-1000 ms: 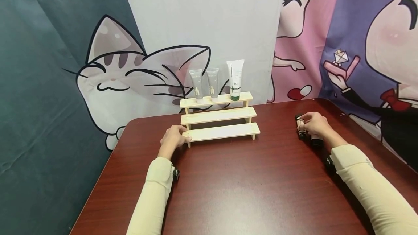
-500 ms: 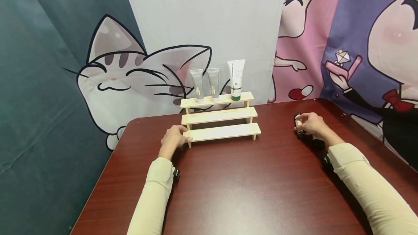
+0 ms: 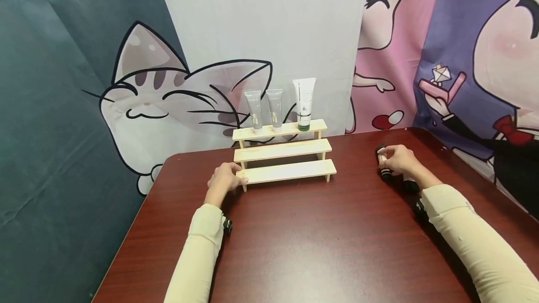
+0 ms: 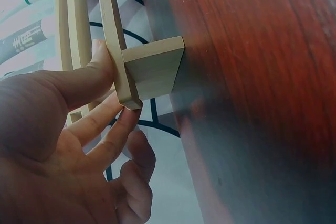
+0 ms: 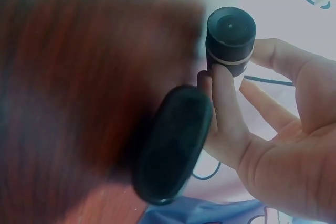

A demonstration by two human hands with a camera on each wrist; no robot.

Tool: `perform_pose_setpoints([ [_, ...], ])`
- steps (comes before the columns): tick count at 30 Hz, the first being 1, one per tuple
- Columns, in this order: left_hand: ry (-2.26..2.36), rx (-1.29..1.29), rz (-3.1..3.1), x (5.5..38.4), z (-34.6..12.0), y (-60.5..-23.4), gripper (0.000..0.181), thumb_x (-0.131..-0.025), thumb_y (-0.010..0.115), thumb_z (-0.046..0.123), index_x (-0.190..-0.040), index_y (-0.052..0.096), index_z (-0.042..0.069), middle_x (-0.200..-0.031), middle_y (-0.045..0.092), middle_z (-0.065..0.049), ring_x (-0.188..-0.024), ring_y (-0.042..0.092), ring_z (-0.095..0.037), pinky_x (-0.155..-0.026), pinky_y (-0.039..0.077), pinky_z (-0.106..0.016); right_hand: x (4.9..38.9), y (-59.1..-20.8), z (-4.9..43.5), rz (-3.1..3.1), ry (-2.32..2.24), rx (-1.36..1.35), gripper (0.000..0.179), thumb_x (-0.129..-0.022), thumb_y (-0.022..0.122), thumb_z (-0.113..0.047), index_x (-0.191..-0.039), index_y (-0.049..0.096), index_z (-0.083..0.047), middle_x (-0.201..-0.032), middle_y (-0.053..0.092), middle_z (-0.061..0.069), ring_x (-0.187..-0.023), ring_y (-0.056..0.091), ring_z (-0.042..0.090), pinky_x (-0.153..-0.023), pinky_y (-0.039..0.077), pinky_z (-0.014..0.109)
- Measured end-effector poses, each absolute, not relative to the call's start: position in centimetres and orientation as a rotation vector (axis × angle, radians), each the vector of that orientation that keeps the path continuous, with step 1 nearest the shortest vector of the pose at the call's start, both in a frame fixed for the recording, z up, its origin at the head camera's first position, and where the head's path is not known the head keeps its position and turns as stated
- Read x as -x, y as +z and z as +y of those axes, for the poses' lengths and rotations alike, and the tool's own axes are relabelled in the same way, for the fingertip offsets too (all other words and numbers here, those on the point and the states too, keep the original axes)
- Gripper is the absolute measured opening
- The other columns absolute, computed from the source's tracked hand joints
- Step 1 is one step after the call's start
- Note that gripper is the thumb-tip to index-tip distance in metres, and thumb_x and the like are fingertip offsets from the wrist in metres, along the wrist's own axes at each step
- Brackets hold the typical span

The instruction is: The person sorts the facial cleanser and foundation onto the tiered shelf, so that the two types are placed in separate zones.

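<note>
My left hand (image 3: 224,177) grips the left end of a three-step wooden display rack (image 3: 290,171) at its lowest shelf. In the left wrist view the thumb lies on top of that shelf and fingertips are beneath its end. On the right side of the table, my right hand (image 3: 403,160) pinches a slim cylindrical bottle (image 3: 385,172) with black ends and a pale middle. The right wrist view shows the bottle's round black end (image 5: 231,27) between thumb and fingers. Beside it lies another container with a flat oval black cap (image 5: 173,145), partly hidden under the hand in the head view.
Two grey tubes (image 3: 254,111) and a taller white tube (image 3: 304,103) with a green cap stand on the rack's top shelf. The reddish-brown table (image 3: 303,237) meets a cartoon-printed cloth backdrop (image 3: 311,22) at the back.
My right hand has shifted the bottle slightly left, away from the container beside it. The left hand keeps its hold on the rack, which stays in place.
</note>
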State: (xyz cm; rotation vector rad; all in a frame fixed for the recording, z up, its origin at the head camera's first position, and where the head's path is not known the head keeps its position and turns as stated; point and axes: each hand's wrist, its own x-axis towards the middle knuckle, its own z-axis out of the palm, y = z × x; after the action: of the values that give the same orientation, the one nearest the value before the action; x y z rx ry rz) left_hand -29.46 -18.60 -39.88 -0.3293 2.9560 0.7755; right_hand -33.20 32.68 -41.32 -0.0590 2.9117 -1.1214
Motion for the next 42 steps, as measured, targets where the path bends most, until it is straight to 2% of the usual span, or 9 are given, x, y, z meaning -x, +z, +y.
perform_pose_setpoints([
  [5, 0.775, 0.318, 2.956, 29.5, -18.6, -39.8, 0.048, -0.083, 0.081, 0.037, -0.127, 0.066, 0.024, -0.132, 0.060, -0.012, -0.115, 0.057, -0.036, -0.088, 0.045, -0.057, 33.0, -40.8, 32.0, 2.933, -1.130, 0.053, 0.050, -0.079, 0.074, -0.007, -0.125, 0.061, 0.006, -0.091, 0.066, 0.024, -0.073, 0.065, 0.023, -0.055, 0.058, 0.038],
  [10, 0.769, 0.324, 2.957, 29.4, -18.6, -39.8, 0.048, -0.083, 0.081, 0.037, -0.127, 0.066, 0.024, -0.131, 0.061, -0.011, -0.114, 0.058, -0.035, -0.088, 0.045, -0.056, 32.8, -40.4, 31.5, 2.935, -1.158, 0.064, 0.050, -0.080, 0.073, -0.007, -0.127, 0.060, 0.006, -0.096, 0.068, 0.028, -0.072, 0.067, 0.022, -0.054, 0.058, 0.038],
  [22, 0.770, 0.334, 2.957, 29.3, -18.5, -39.8, 0.048, -0.083, 0.081, 0.037, -0.126, 0.066, 0.024, -0.130, 0.061, -0.011, -0.113, 0.058, -0.035, -0.089, 0.045, -0.055, 32.5, -39.7, 30.4, 2.940, -1.206, 0.100, 0.049, -0.081, 0.072, -0.006, -0.128, 0.059, 0.006, -0.101, 0.065, 0.034, -0.067, 0.068, 0.020, -0.055, 0.058, 0.042],
  [31, 0.768, 0.326, 2.957, 29.3, -18.7, -39.9, 0.049, -0.083, 0.081, 0.037, -0.128, 0.065, 0.024, -0.132, 0.061, -0.011, -0.115, 0.058, -0.035, -0.088, 0.045, -0.056, 31.9, -38.8, 29.5, 2.944, -1.193, 0.130, 0.051, -0.083, 0.071, -0.006, -0.131, 0.057, 0.004, -0.106, 0.063, 0.037, -0.070, 0.069, 0.021, -0.056, 0.059, 0.039],
  [42, 0.773, 0.335, 2.952, 29.3, -18.7, -39.9, 0.048, -0.083, 0.081, 0.038, -0.127, 0.066, 0.025, -0.131, 0.061, -0.011, -0.113, 0.058, -0.036, -0.087, 0.046, -0.055, 31.4, -38.1, 28.3, 2.959, -1.204, 0.179, 0.055, -0.083, 0.072, -0.006, -0.134, 0.055, 0.005, -0.108, 0.063, 0.038, -0.063, 0.069, 0.020, -0.057, 0.059, 0.042],
])
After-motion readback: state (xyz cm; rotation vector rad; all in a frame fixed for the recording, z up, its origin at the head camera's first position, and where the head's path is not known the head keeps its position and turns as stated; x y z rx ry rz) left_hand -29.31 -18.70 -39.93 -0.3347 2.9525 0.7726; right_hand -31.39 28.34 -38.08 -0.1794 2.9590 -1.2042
